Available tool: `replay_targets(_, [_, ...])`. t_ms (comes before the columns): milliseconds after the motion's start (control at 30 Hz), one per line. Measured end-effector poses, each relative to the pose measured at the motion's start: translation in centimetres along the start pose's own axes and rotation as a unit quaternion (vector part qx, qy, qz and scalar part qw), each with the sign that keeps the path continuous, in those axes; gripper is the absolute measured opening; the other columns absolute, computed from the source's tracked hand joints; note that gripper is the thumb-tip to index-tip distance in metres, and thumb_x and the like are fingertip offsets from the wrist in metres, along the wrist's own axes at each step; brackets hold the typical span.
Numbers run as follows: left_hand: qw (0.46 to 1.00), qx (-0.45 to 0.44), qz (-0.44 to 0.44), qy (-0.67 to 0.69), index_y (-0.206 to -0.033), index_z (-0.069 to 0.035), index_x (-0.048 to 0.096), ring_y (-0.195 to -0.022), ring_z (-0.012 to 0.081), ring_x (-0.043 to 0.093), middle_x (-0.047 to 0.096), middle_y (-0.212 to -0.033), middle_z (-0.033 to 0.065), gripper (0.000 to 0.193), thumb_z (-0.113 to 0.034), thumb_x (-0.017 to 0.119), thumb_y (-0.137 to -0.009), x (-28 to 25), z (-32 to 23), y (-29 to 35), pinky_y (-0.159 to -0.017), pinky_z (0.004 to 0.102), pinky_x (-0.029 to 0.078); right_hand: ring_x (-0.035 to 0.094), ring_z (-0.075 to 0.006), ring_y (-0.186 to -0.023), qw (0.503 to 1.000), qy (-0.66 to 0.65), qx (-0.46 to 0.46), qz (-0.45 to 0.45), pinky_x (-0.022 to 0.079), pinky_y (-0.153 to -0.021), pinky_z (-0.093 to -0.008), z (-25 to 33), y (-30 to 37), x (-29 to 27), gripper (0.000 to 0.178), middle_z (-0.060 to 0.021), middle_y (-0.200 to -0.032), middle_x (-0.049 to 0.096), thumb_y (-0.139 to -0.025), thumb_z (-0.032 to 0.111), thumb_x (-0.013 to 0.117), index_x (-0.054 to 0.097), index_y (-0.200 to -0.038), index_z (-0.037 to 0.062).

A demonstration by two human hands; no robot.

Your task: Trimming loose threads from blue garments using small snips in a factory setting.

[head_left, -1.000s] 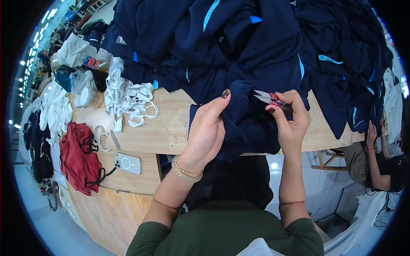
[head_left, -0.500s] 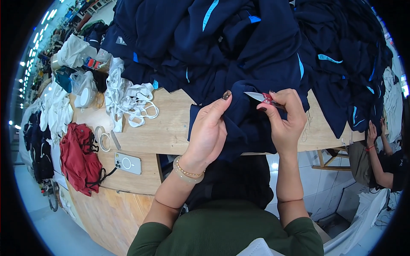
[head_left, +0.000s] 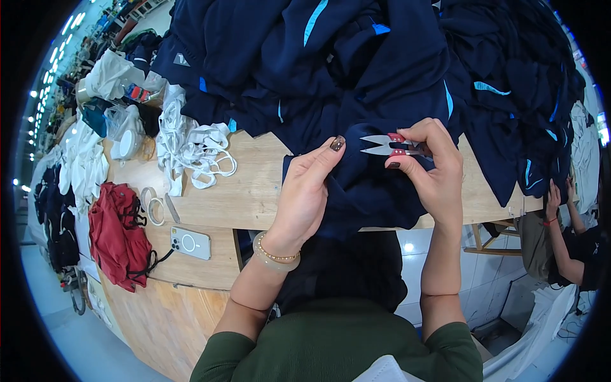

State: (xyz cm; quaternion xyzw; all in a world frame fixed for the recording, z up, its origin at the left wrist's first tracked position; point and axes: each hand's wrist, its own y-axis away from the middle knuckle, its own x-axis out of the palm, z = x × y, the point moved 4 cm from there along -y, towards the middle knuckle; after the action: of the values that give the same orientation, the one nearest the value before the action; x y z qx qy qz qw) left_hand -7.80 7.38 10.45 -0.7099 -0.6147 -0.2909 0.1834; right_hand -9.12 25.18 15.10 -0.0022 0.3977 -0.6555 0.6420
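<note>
The right hand point(head_left: 428, 167) pinched red-handled thread snips point(head_left: 386, 145), blades apart, just above the navy garment point(head_left: 372, 184); the left hand point(head_left: 304, 194) gripped that garment's fold on the wooden table point(head_left: 223, 194).

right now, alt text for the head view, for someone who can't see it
A person's right hand holds small thread snips, blades open, over a navy garment that the left hand steadies on a wooden table. More navy garments are piled behind, with white straps and a phone to the left.
</note>
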Motion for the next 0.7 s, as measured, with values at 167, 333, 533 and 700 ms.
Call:
replay_targets(167, [1.0,-0.015,-0.002,0.007,-0.109,0.003,0.065,-0.102,0.0066,0.055,0.065,-0.108,0.0048,0.025,-0.014,0.055,-0.094,-0.5,0.4,0.0,-0.098,0.0216,0.036,0.052,-0.0172,-0.069,1.0,-0.009,0.002,0.017,0.043,-0.059,-0.0259,0.2,-0.2,0.6,0.031,-0.0064,-0.075,0.057,-0.068,0.02,0.078,0.061,-0.084,-0.0002])
replay_targets(333, [1.0,-0.011,0.001,0.007,-0.109,0.003,0.064,-0.103,0.0067,0.055,0.065,-0.109,0.0053,0.026,-0.016,0.055,-0.095,-0.1,0.2,0.0,-0.098,0.0215,0.035,0.053,-0.0168,-0.066,1.0,-0.007,-0.007,0.005,0.042,-0.059,-0.0253,-0.3,-0.1,0.4,0.028,-0.0064,-0.072,0.057,-0.069,0.019,0.078,0.061,-0.08,-0.0003])
replay_targets(533, [1.0,-0.008,-0.014,-0.007,-0.109,0.005,0.064,-0.104,0.0073,0.055,0.065,-0.111,0.0066,0.027,-0.016,0.054,-0.095,-0.5,0.3,0.2,-0.098,0.0218,0.036,0.053,-0.0145,-0.066,0.998,-0.059,0.017,-0.014,0.041,-0.059,-0.0236,-0.6,0.3,0.7,0.025,-0.0061,-0.073,0.057,-0.071,0.016,0.077,0.061,-0.08,-0.0005])
replay_targets(700, [0.993,-0.011,-0.082,0.084,-0.104,0.002,0.063,-0.099,0.009,0.057,0.065,-0.1,0.0052,0.021,-0.014,0.053,-0.095,-2.5,0.3,-1.1,-0.09,0.0212,0.042,0.043,-0.0054,-0.067,0.939,-0.269,0.087,-0.195,0.037,-0.062,-0.016,-3.3,0.8,-2.1,0.023,0.002,-0.085,0.049,-0.086,0.016,0.068,0.052,-0.098,0.0047])
